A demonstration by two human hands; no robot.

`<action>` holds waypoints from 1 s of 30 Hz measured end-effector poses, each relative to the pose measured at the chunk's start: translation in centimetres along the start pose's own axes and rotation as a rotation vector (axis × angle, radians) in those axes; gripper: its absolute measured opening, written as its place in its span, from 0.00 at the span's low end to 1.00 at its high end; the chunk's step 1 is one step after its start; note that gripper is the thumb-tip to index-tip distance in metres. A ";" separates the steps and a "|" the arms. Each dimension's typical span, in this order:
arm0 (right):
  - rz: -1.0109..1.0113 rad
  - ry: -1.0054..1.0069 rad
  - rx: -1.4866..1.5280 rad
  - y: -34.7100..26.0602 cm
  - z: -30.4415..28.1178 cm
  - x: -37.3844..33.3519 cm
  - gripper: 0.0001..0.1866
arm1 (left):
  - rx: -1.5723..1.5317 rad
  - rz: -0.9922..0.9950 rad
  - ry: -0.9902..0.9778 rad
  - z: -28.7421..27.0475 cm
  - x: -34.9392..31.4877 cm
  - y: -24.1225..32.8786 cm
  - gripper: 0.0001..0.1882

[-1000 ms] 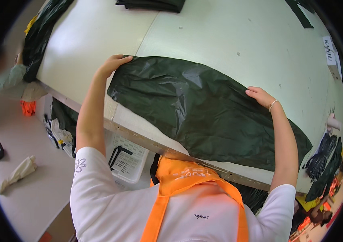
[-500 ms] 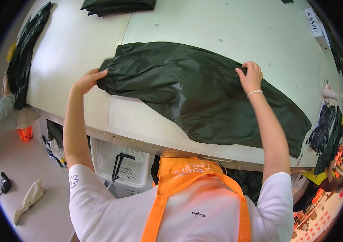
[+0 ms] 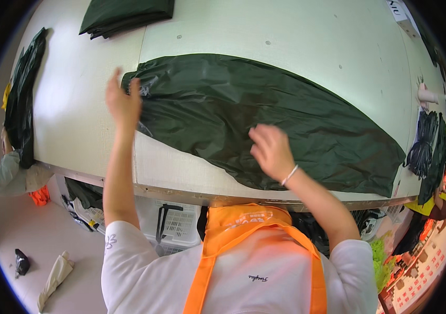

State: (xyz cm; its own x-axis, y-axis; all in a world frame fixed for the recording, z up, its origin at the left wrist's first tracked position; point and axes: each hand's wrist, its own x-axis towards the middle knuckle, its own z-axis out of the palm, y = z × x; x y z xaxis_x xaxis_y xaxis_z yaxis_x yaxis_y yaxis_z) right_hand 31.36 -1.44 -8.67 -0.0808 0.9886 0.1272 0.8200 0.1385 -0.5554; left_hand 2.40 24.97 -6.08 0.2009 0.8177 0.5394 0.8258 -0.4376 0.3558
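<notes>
A long dark green garment (image 3: 317, 120) of shiny, waterproof-looking fabric lies spread across the pale table (image 3: 202, 26), its narrow gathered end at the left. Beside that end is my left hand (image 3: 123, 102), fingers apart and slightly blurred, gripping no fabric that I can see. My right hand (image 3: 273, 152) is over the middle of the garment near its front edge, fingers loosely spread and a little smeared by motion. Whether it presses on the cloth cannot be made out. Creases run lengthwise through the fabric.
Folded dark green fabric (image 3: 128, 15) lies at the back left. Another dark garment (image 3: 26, 99) hangs along the far left edge, by a co-worker's sleeve (image 3: 10, 175). At the right are a white box (image 3: 403, 20) and a bundle of dark strips (image 3: 423, 149). White crates (image 3: 183, 225) stand below the table.
My left hand has let go of the gathered end and lifted off. My right hand has moved left and nearer from the far edge. The garment now lies flatter and smoother.
</notes>
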 end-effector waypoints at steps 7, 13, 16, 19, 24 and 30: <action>0.564 0.036 -0.057 7.7 -0.8 14.2 0.21 | -0.176 0.607 -0.813 3.3 -9.2 17.0 0.35; 0.541 -0.568 0.078 7.9 -2.1 20.0 0.31 | -0.119 0.663 -0.912 5.3 -10.3 16.1 0.41; 0.479 -0.627 0.205 7.7 -0.6 22.5 0.28 | -0.134 0.672 -0.929 5.6 -10.5 15.9 0.41; 0.446 -0.619 0.331 9.2 -0.9 23.6 0.23 | -0.117 0.649 -0.924 5.5 -10.6 16.0 0.42; 0.288 0.088 -0.150 5.3 1.7 19.5 0.11 | -0.063 0.601 -0.948 5.1 -11.1 16.2 0.42; 0.028 0.116 -0.137 3.4 -0.4 5.1 0.31 | 0.064 0.509 -0.985 0.8 -16.0 14.5 0.42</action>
State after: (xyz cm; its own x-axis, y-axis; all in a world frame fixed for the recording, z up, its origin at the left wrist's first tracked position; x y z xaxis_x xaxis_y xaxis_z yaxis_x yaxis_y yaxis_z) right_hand 33.93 4.09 -9.59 0.0031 0.9774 0.2116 0.8912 0.0932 -0.4439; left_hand 11.55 5.83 -10.21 0.8318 0.5001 -0.2408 0.5477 -0.8099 0.2098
